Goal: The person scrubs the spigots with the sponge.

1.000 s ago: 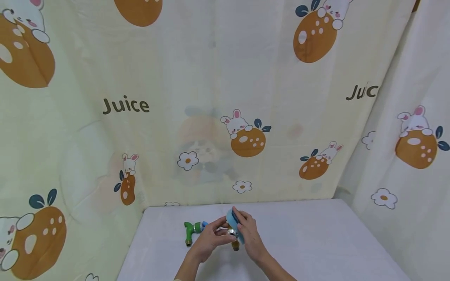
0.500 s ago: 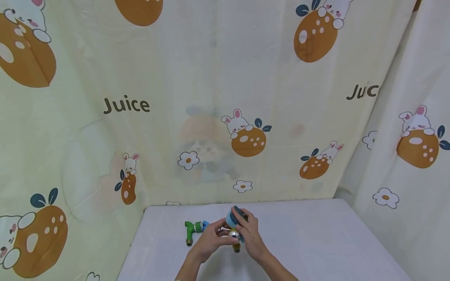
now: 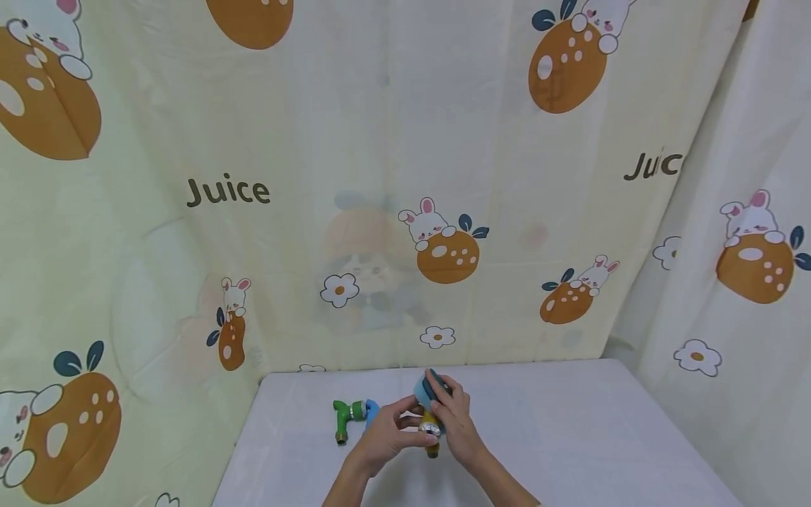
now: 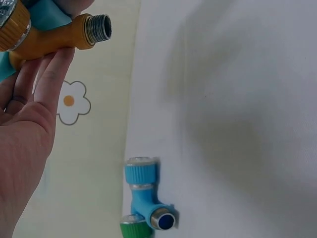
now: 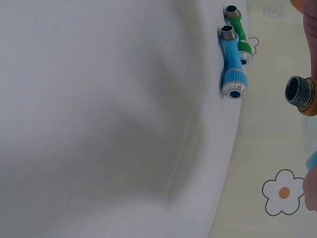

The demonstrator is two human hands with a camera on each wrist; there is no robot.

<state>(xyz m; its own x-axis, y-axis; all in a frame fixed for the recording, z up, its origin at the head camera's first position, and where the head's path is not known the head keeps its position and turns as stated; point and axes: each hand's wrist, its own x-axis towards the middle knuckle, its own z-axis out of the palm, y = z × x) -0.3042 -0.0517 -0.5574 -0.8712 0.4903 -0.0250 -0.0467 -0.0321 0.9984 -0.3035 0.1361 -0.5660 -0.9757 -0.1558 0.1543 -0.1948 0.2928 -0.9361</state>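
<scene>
My left hand (image 3: 388, 438) pinches an orange-yellow tap fitting (image 3: 433, 449) with a silver collar, held above the table. Its threaded end points toward me; in the left wrist view the fitting (image 4: 54, 40) shows a bare metal thread. My right hand (image 3: 461, 426) grips a light-blue pad (image 3: 421, 393) with a dark-blue back, which lies against the fitting's far side. In the left wrist view part of the light-blue pad (image 4: 48, 15) shows behind the fitting. Fingers hide much of where the two meet.
Left of the hands, a green tap fitting (image 3: 343, 420) and a blue tap fitting (image 3: 372, 410) lie close together on the white-covered table (image 3: 570, 436). A printed curtain (image 3: 380, 141) hangs behind the table's far edge.
Both hands have shifted slightly right with the fitting and pad. The right hand's pad has tilted and moved along the fitting, showing more of its dark back. The table fittings stay put.
</scene>
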